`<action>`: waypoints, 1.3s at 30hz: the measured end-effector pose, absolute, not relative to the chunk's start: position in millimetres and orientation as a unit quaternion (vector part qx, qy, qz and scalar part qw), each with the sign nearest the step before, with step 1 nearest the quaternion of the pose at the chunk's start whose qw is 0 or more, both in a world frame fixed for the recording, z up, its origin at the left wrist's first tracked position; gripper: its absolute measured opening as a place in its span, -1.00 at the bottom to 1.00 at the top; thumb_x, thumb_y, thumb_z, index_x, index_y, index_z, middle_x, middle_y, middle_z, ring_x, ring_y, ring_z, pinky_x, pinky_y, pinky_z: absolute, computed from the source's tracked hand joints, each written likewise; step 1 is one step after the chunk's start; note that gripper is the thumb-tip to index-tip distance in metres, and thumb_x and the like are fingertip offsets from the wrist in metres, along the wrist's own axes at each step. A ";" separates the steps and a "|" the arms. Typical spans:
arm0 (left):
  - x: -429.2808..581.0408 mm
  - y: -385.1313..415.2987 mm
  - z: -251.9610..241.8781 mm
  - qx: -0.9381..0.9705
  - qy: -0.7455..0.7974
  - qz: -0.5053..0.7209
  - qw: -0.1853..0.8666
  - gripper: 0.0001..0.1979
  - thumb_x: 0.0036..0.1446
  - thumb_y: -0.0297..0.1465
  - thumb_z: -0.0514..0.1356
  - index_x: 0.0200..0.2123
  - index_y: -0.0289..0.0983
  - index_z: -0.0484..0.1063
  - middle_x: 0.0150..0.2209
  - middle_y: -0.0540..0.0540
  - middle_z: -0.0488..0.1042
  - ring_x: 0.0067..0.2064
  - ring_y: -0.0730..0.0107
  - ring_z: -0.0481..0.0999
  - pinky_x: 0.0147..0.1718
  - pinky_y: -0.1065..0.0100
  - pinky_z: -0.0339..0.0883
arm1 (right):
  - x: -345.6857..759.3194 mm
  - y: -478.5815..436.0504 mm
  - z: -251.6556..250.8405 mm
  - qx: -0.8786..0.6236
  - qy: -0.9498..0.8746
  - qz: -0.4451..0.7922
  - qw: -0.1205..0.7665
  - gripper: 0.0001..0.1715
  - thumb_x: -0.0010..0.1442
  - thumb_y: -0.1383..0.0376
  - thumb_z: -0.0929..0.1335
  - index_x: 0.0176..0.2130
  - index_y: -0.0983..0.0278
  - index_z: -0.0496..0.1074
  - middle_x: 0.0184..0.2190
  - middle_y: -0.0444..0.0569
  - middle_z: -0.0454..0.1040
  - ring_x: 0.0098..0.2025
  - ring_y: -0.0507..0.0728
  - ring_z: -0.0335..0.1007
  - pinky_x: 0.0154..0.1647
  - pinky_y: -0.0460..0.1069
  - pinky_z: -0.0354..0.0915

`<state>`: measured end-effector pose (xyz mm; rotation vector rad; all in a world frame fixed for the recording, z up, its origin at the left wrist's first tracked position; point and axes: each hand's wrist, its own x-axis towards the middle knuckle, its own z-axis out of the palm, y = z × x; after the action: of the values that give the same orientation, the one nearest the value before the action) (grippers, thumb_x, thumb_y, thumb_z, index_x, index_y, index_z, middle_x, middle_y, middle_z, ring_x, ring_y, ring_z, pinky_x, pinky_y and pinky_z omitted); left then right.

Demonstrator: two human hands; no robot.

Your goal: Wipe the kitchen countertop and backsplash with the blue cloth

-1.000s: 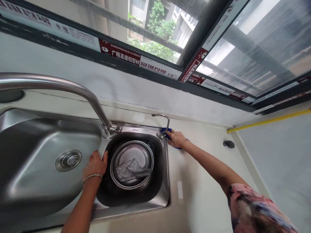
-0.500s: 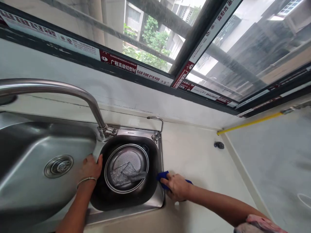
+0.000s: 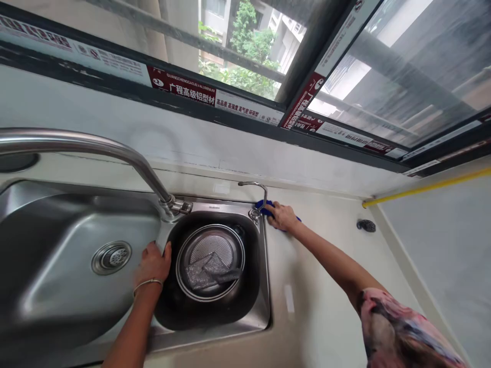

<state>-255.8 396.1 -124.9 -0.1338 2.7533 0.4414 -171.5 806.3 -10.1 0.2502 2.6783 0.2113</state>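
Observation:
My right hand (image 3: 283, 217) is closed over a blue cloth (image 3: 264, 207) and presses it on the counter (image 3: 326, 286), at the back right corner of the sink (image 3: 264, 301). The cloth lies right beside the small thin tap (image 3: 264, 194), partly hidden under my fingers. My left hand (image 3: 154, 263) grips the divider between the two basins, its thumb toward the right one. In that right basin sits a round metal strainer pan (image 3: 213, 244) with a folded grey cloth (image 3: 209, 271) inside.
A large curved faucet (image 3: 141, 163) rises behind the divider. The left basin has a drain (image 3: 112, 257). On the counter lie a dark oval thing (image 3: 366, 225) and a small white strip (image 3: 289, 299). A yellow pipe (image 3: 425, 187) runs along the right wall, below the window.
My right hand has slid the blue cloth along the sink's right edge, from near the front to the back corner by the small tap. My left hand keeps its place on the divider.

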 end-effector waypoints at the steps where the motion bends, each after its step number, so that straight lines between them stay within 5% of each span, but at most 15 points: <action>1: -256.0 396.5 -124.4 -0.049 0.971 0.154 0.176 -0.30 0.37 0.00 -0.12 0.28 -0.45 0.22 0.17 -0.56 0.44 0.02 -0.34 0.59 -0.01 -0.19 0.44 | -179.2 808.8 -10.0 0.086 0.968 0.087 0.221 -0.35 0.35 0.15 0.18 0.38 0.05 0.16 0.14 0.16 0.39 0.02 0.31 0.49 -0.08 0.13 0.39; 8: -255.7 401.7 -109.9 -0.055 0.970 0.142 0.191 -0.31 0.38 -0.03 -0.12 0.29 -0.48 0.21 0.16 -0.58 0.45 0.07 -0.37 0.57 0.04 -0.18 0.42 | -181.2 803.3 -17.0 0.090 0.968 0.088 0.218 -0.32 0.35 0.20 0.20 0.41 0.11 0.08 0.14 0.21 0.39 0.01 0.31 0.50 -0.07 0.12 0.40; 15: -257.7 398.1 -115.3 -0.052 0.968 0.147 0.196 -0.29 0.36 0.03 -0.16 0.23 -0.44 0.27 0.15 -0.55 0.46 0.05 -0.34 0.58 0.02 -0.17 0.43 | -159.0 771.8 -11.2 0.098 0.963 0.053 0.244 -0.39 0.31 0.16 0.25 0.28 0.26 0.24 0.05 0.24 0.48 0.00 0.34 0.54 -0.04 0.15 0.43; 29: -256.2 397.6 -123.4 -0.053 0.963 0.182 0.191 -0.30 0.36 -0.01 -0.11 0.26 -0.46 0.26 0.16 -0.57 0.44 0.05 -0.38 0.56 0.03 -0.20 0.42 | 49.4 669.1 -23.7 -0.048 0.921 -0.035 0.385 -0.31 0.13 0.15 0.39 0.21 0.25 0.30 -0.02 0.21 0.50 -0.19 0.26 0.52 -0.28 0.06 0.36; 39: -254.4 401.5 -109.2 -0.056 0.967 0.165 0.187 -0.30 0.36 -0.02 -0.10 0.29 -0.46 0.23 0.17 -0.57 0.44 0.05 -0.40 0.56 0.03 -0.22 0.42 | -77.0 751.1 -9.8 0.038 0.955 -0.005 0.293 -0.40 0.29 0.16 0.25 0.29 0.09 0.29 0.08 0.14 0.46 -0.04 0.28 0.51 -0.12 0.11 0.40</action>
<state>-254.4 401.5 -109.2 -0.1579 2.7210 0.4632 -77.0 751.1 -9.8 0.1004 2.5446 -0.0122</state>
